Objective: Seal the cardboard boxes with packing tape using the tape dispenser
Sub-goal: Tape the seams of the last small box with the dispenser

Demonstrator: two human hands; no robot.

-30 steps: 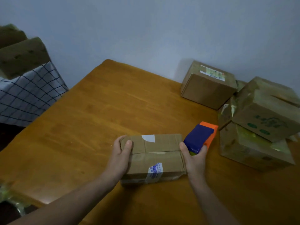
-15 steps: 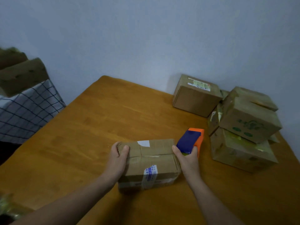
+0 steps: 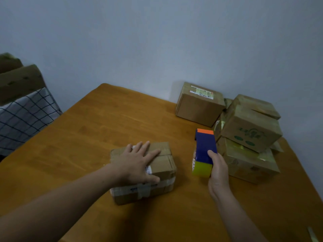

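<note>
Cardboard box [image 3: 163,165], small and creased, lies near the middle of the wooden table [image 3: 104,123], to the right of a checked cloth [image 3: 22,119] and some blurred cardboard [image 3: 19,82] off the table's left edge. The left hand [image 3: 138,163] lies flat on its lid with fingers spread, pressing the flaps down across the seam. It looks light and rather soft: the walls are dented and old tape bands the near face, so it would likely slide or buckle under a hard pull. Holding it from above, as now, seems the safest way, though the palm covers much of the seam and would need to shift for tape to run through.

Just right of it, apart from the box, is the tape dispenser [image 3: 204,145], blue with an orange far end and a yellow-green near end. The right hand [image 3: 218,172] curls round its near right side, thumb on the blue top. It appears rigid and easy to grip; whether it rests on the table or is lifted I cannot tell.

Further right, a labelled box [image 3: 199,109] stands at the far wall, and a printed box [image 3: 250,131] sits tilted on a lower box [image 3: 250,165]. That stack is close to the dispenser and could crowd the right hand's swing.
</note>
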